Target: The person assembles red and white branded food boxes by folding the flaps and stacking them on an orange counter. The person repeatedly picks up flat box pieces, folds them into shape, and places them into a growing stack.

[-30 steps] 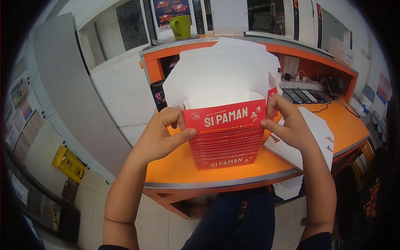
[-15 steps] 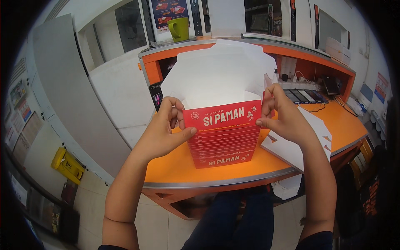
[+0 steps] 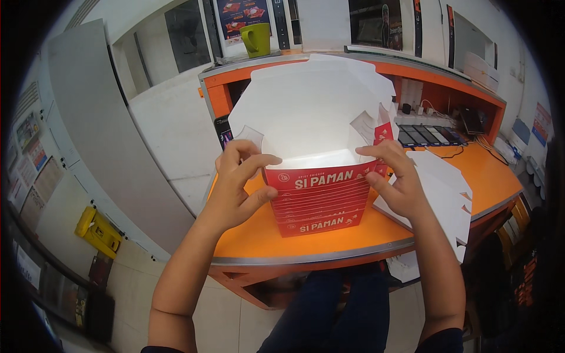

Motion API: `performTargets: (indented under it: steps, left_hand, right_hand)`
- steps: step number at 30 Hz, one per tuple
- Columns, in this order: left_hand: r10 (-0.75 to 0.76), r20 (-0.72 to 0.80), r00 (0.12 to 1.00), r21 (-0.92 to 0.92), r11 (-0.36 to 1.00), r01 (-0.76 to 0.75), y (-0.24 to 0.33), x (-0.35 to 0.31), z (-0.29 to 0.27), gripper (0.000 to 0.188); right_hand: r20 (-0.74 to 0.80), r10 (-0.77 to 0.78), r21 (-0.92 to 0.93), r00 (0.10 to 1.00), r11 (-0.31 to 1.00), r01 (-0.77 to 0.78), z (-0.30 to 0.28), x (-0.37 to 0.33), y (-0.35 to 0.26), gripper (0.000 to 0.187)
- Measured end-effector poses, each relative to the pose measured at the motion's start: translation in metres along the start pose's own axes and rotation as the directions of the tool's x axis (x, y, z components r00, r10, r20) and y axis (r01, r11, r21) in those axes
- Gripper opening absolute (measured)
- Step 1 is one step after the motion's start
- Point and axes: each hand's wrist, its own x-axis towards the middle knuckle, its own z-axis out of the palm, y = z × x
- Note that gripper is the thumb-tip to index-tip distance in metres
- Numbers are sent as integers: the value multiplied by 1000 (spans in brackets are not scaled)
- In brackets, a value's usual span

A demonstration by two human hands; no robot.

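Note:
A stack of nested red cardboard food boxes (image 3: 318, 203) stands on the orange counter, white print on its front. The top box is open, its white-lined back panel (image 3: 312, 106) rising behind with the lid flaps spread. My left hand (image 3: 235, 182) holds the box's front left corner, index finger over the top edge and thumb against the outside. At the front right corner my right hand (image 3: 397, 179) grips likewise, index finger over the rim and thumb on the red front. White side flaps stick up inside, near both hands.
Flat white box blanks (image 3: 426, 188) lie to the right on the orange counter (image 3: 247, 241). Several phones (image 3: 429, 135) rest in a row under the back shelf, beside cables and chargers. A green mug (image 3: 256, 40) stands on the ledge. A yellow bin (image 3: 98, 232) is on the left.
The top box's front wall has sunk lower against the stack, so more of its inside and side flaps shows. Both index fingers have come over the front edge.

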Motion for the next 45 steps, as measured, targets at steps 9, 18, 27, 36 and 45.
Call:
performTargets:
  steps: [9, 18, 27, 36, 45]
  left_hand:
    - [-218, -319, 922, -588, 808, -12, 2, 17, 71, 52]
    - [-349, -361, 865, -673, 739, 17, 8, 13, 78, 30]
    - [-369, -345, 863, -706, 708, 21, -1, 8, 82, 20]
    - [-350, -307, 885, -634, 769, 84, 8, 9, 76, 46]
    - [-408, -288, 867, -792, 611, 25, 3, 5, 85, 44]
  right_hand:
    - [-296, 177, 528, 939, 850, 6, 72, 30, 26, 50]
    - [-205, 413, 673, 888, 718, -179, 74, 24, 16, 37]
    - [-167, 459, 663, 873, 707, -245, 72, 23, 9, 35]
    - [-179, 337, 578, 925, 796, -178, 71, 15, 5, 37]
    - [-297, 411, 511, 862, 831, -220, 38, 21, 19, 41]
